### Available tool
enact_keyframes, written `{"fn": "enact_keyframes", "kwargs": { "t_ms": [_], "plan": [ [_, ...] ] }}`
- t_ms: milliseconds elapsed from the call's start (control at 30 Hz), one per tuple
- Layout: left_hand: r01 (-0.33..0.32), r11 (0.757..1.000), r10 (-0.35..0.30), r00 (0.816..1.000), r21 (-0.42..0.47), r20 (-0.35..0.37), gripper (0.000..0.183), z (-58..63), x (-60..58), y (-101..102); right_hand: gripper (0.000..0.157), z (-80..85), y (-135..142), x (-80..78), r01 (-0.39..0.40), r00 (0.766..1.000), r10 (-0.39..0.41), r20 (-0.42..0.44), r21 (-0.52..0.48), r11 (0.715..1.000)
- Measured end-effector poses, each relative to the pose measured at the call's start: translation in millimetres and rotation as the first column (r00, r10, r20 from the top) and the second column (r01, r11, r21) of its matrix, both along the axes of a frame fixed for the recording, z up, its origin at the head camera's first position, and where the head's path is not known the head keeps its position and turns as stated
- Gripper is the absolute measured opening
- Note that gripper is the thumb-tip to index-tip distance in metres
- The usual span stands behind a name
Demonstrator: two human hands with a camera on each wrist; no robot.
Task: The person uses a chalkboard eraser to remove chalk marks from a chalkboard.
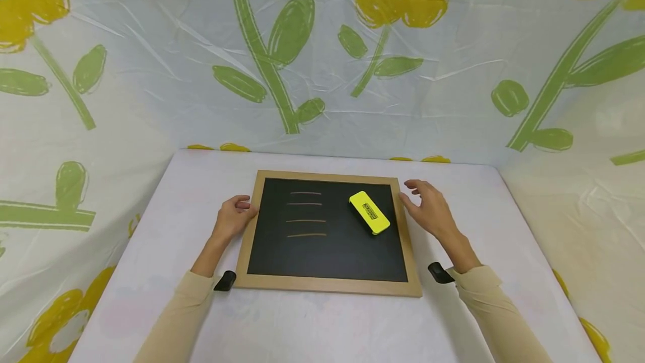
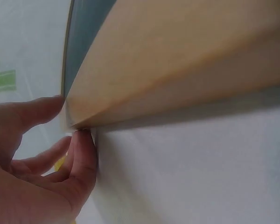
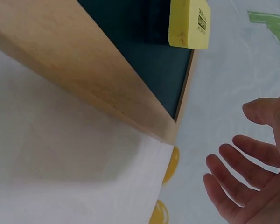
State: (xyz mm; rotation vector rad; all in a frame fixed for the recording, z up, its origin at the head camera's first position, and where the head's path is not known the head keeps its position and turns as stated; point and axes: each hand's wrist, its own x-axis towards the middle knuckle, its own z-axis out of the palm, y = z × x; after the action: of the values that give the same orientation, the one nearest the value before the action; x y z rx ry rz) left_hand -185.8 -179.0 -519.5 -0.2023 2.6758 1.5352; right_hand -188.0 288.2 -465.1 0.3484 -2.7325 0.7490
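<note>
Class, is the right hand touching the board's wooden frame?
Apart. The right wrist view shows it: a clear gap separates the thumb and every finger of the right hand from the wooden frame.

Dark print [image 1: 370, 211] stands on the top face of the yellow eraser [image 1: 369, 213]: a heavy word set in the middle, with smaller lines above and below it, all too small and blurred to spell out. The right wrist view shows the same print, equally unreadable. On the blackboard [image 1: 322, 256] stand four plain horizontal strokes [image 1: 306, 220], two pinkish above two orange
</note>
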Motion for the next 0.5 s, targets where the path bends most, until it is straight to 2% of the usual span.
{"fn": "enact_keyframes", "kwargs": {
  "t_ms": [267, 500],
  "plan": [
    [0.029, 0.999, -0.029, 1.0, -0.014, 0.002, 0.044, -1.0, -2.0, 0, 0.037, -2.7, -6, 0.0, -0.019, 0.997, 0.02, 0.071, -0.016, 1.0],
    [0.013, 1.0, -0.013, 1.0, -0.007, 0.015, 0.044, -1.9, -3.9, 0, 0.044, -7.8, -15, 2.5, -0.044, 0.988, 0.051, 0.147, -0.049, 0.998]
  ]
}}
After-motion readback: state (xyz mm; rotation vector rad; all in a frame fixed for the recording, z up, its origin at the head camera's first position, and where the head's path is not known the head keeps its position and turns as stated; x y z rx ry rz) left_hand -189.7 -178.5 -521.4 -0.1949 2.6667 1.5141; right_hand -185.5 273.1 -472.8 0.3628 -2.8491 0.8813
